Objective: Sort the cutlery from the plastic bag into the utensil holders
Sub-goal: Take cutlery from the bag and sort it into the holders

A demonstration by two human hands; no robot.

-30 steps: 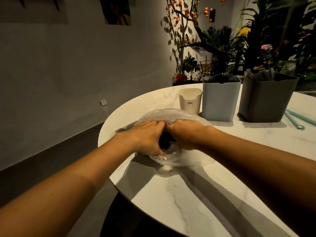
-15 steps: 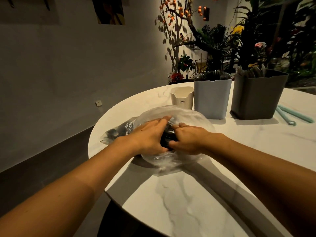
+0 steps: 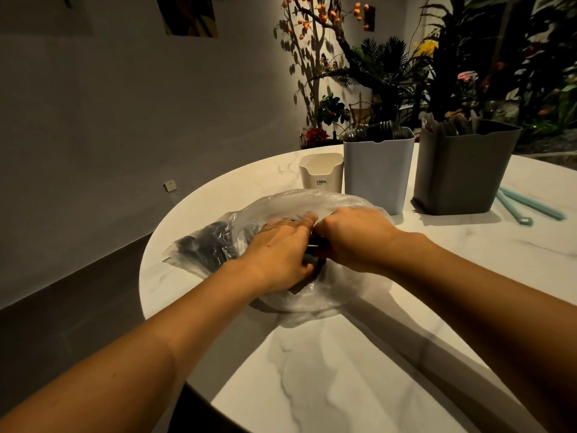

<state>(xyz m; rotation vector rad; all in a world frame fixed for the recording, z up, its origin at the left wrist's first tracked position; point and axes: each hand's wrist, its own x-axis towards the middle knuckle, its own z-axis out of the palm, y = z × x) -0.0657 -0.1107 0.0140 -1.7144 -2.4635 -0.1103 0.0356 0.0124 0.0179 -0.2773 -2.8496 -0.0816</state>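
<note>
While both hands press down into the clear plastic bag (image 3: 290, 210) near the left edge of the round marble table (image 3: 359, 364), the dark cutlery (image 3: 203, 245) shows through the film, bunched toward the bag's left end and also between the two hands. The left hand (image 3: 278, 254) lies on the bag with its fingers stretched forward and close together, the thumb tucked under at a dark piece below; whether it actually grips that piece cannot be told. The right hand (image 3: 356, 239) sits just beside it, knuckles up, fingers curled down into the plastic and bunching it, with the fingertips hidden. The two hands touch near the index fingers. Behind the bag stand three utensil holders in a row: a small cream holder (image 3: 321, 173) with a printed label, a taller pale blue holder (image 3: 377, 170) with dark round items showing above its rim, and a grey holder (image 3: 462, 170) with pale utensil ends rising from it. To the right of the grey holder, two light green sticks (image 3: 524, 204) lie on the tabletop.
</note>
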